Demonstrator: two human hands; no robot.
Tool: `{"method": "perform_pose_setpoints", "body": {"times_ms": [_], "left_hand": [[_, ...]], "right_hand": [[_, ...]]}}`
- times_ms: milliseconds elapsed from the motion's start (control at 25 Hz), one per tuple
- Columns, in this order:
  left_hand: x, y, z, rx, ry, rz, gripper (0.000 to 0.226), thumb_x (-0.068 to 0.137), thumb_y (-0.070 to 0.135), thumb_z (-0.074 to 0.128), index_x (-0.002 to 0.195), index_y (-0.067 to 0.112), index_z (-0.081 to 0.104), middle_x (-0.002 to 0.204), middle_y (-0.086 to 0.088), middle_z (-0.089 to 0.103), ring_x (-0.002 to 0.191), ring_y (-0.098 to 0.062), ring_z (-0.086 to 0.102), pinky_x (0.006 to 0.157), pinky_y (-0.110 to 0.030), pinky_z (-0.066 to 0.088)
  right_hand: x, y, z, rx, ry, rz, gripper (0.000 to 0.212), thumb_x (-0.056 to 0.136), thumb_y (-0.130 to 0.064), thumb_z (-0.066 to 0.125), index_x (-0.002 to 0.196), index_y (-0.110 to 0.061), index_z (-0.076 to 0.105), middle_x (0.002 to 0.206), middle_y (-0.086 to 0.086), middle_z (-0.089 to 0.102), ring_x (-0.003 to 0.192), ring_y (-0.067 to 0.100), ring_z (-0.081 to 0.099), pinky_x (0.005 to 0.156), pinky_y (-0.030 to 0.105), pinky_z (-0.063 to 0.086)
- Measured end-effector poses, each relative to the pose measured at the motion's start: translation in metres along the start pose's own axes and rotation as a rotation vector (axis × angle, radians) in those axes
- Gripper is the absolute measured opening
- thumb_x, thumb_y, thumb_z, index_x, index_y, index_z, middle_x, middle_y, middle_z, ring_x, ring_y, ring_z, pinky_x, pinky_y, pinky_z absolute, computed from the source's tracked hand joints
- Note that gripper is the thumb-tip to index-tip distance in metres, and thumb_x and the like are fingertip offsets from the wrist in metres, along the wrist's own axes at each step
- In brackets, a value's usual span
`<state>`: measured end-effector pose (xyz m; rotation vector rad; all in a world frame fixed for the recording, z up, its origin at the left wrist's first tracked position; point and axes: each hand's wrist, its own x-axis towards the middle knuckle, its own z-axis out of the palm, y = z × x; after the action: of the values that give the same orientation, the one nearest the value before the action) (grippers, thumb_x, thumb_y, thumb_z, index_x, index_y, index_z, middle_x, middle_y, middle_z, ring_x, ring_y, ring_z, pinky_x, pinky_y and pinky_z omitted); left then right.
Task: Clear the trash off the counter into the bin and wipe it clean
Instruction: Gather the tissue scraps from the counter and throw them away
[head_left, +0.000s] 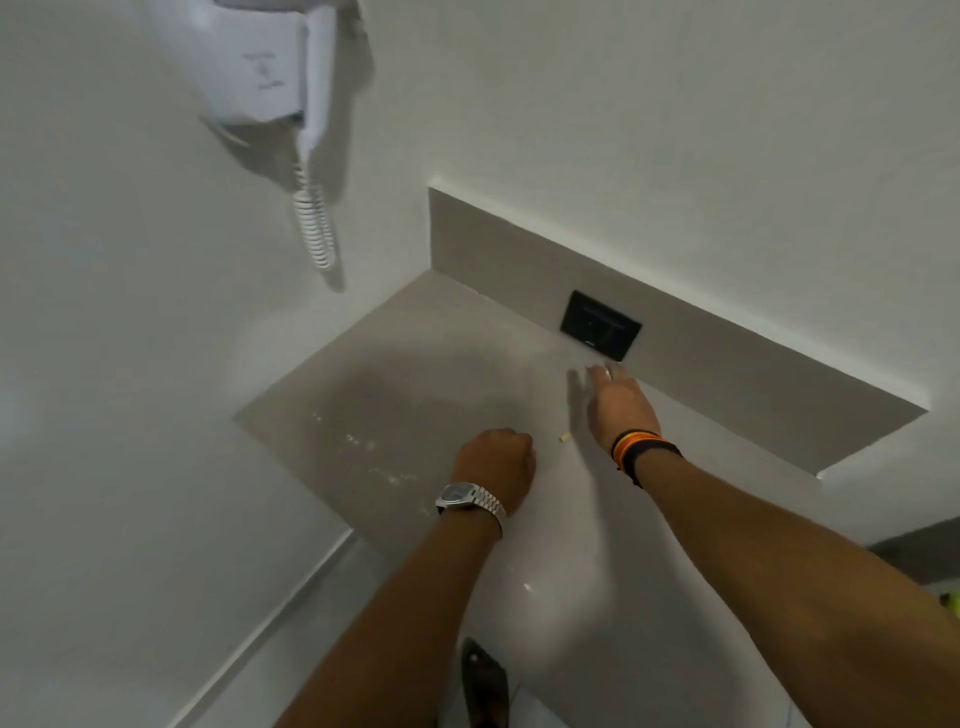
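Note:
A grey counter (395, 384) fills the corner between two white walls. White crumbs or powder (363, 447) are scattered on its left half. A small pale scrap of trash (564, 437) lies between my hands. My left hand (496, 462), with a silver watch on the wrist, is closed in a fist on the counter; whether it holds anything is hidden. My right hand (618, 402), with orange and black bands on the wrist, reaches to the back of the counter with fingers extended near the backsplash. No bin or cloth is in view.
A black wall plate (600, 325) sits in the grey backsplash just beyond my right fingers. A white wall-mounted hair dryer (265, 62) with a coiled cord hangs on the left wall. A foot in a dark sandal (483, 680) stands on the floor below.

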<state>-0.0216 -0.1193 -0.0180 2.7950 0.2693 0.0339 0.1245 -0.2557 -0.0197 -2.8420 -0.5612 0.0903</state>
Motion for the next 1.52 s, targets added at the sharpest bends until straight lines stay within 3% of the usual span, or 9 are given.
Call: {"method": "perform_pose_setpoints", "body": {"times_ms": [160,320,520,720,920,1120,1240,1360,1520], "left_hand": [[0.067,0.022,0.035,0.046,-0.049,-0.006,0.027,0.095,0.03,0.053,0.105,0.013,0.07,0.103,-0.01,0.066,0.091,-0.033,0.065,0.067,-0.039,0.052],[0.087,0.031,0.051,0.165,-0.161,0.009,0.01,0.086,0.016,0.069,0.092,0.011,0.076,0.096,-0.008,0.067,0.08,-0.029,0.067,0.058,-0.035,0.051],[0.098,0.041,0.051,0.235,-0.202,0.082,0.01,0.079,0.009,0.075,0.089,0.008,0.072,0.093,-0.012,0.067,0.073,-0.031,0.07,0.057,-0.035,0.052],[0.082,0.034,0.042,0.03,-0.089,-0.01,0.023,0.088,0.024,0.059,0.101,0.006,0.064,0.107,-0.012,0.063,0.083,-0.036,0.068,0.063,-0.036,0.047],[-0.025,-0.033,0.002,-0.193,0.017,-0.234,0.024,0.082,0.035,0.059,0.09,0.012,0.056,0.093,-0.01,0.065,0.08,-0.037,0.065,0.067,-0.039,0.05],[-0.203,-0.112,-0.004,-0.173,0.062,-0.431,0.025,0.097,0.035,0.045,0.094,0.012,0.053,0.078,-0.011,0.068,0.069,-0.034,0.064,0.057,-0.033,0.044],[-0.311,-0.145,0.028,-0.329,0.073,-0.658,0.02,0.1,0.03,0.041,0.085,0.018,0.046,0.07,-0.003,0.059,0.062,-0.024,0.057,0.056,-0.03,0.037],[-0.358,-0.142,0.067,-0.578,0.094,-0.825,0.026,0.1,0.026,0.041,0.075,0.02,0.047,0.064,-0.002,0.058,0.055,-0.019,0.053,0.051,-0.028,0.041],[-0.408,-0.15,0.164,-0.707,0.05,-0.993,0.029,0.099,0.03,0.044,0.086,0.012,0.062,0.072,-0.008,0.069,0.056,-0.022,0.059,0.05,-0.028,0.048]], "right_hand": [[0.068,0.033,0.029,-0.149,-0.119,-0.098,0.058,0.085,0.005,0.057,0.14,-0.009,0.048,0.14,0.021,0.049,0.126,0.039,0.051,0.1,0.043,0.049],[0.089,0.038,0.034,-0.319,-0.119,-0.225,0.027,0.082,0.003,0.061,0.107,-0.005,0.066,0.099,0.016,0.065,0.085,0.033,0.065,0.071,0.037,0.056],[0.088,0.024,0.029,-0.347,-0.078,-0.27,0.024,0.081,0.003,0.061,0.103,-0.005,0.064,0.098,0.016,0.067,0.083,0.031,0.066,0.066,0.035,0.055],[0.052,0.008,0.032,-0.005,0.022,-0.112,0.021,0.091,-0.016,0.057,0.108,-0.006,0.063,0.109,0.017,0.063,0.078,0.036,0.065,0.064,0.035,0.053],[-0.031,-0.052,0.03,0.316,-0.03,-0.083,0.019,0.091,-0.011,0.054,0.105,-0.009,0.067,0.102,0.013,0.067,0.092,0.032,0.064,0.082,0.036,0.052],[-0.148,-0.144,0.054,0.442,-0.146,-0.259,0.018,0.093,-0.016,0.055,0.104,-0.012,0.069,0.097,0.01,0.072,0.091,0.027,0.067,0.082,0.035,0.054],[-0.233,-0.193,0.097,0.482,-0.289,-0.393,0.017,0.091,-0.013,0.059,0.103,-0.01,0.071,0.098,0.01,0.073,0.09,0.024,0.068,0.082,0.035,0.056],[-0.278,-0.191,0.135,0.466,-0.377,-0.329,0.012,0.092,-0.01,0.058,0.096,-0.009,0.069,0.093,0.009,0.07,0.085,0.026,0.067,0.075,0.033,0.055],[-0.324,-0.179,0.231,0.305,-0.529,-0.305,0.012,0.091,-0.008,0.056,0.092,-0.01,0.068,0.093,0.005,0.07,0.081,0.019,0.061,0.079,0.031,0.055]]}}
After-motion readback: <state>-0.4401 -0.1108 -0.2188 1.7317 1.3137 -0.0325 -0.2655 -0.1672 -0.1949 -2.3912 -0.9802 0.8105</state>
